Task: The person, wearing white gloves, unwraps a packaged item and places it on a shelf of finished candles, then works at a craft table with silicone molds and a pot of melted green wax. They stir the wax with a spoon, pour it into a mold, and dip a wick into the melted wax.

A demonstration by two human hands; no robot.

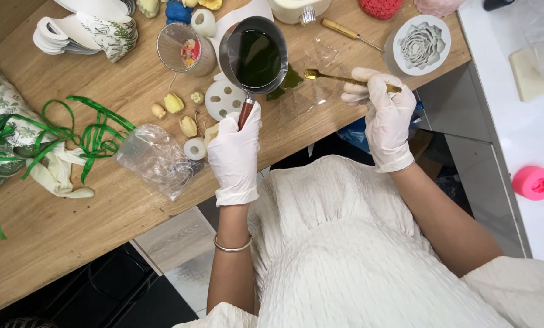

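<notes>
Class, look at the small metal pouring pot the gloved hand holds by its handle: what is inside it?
The metal pot in the left hand holds dark green liquid filling much of it. The liquid is opaque, so the pot's bottom is hidden.

Your hands wear thin, matt white gloves that look like latex: the left hand (234, 155) grips the glossy reddish wooden handle of a polished metal pouring pot (254, 58) whose dark green liquid shines like glass, and the right hand (386, 118) holds a slim, gleaming gold-coloured metal spoon (345, 79). You work over a wooden table (59, 225) with a smooth, matt grain. Beside your left hand lies a crinkled clear plastic bag (156, 159), shiny at its folds. The flower mould (419, 44) looks like soft, matt pale silicone.
</notes>
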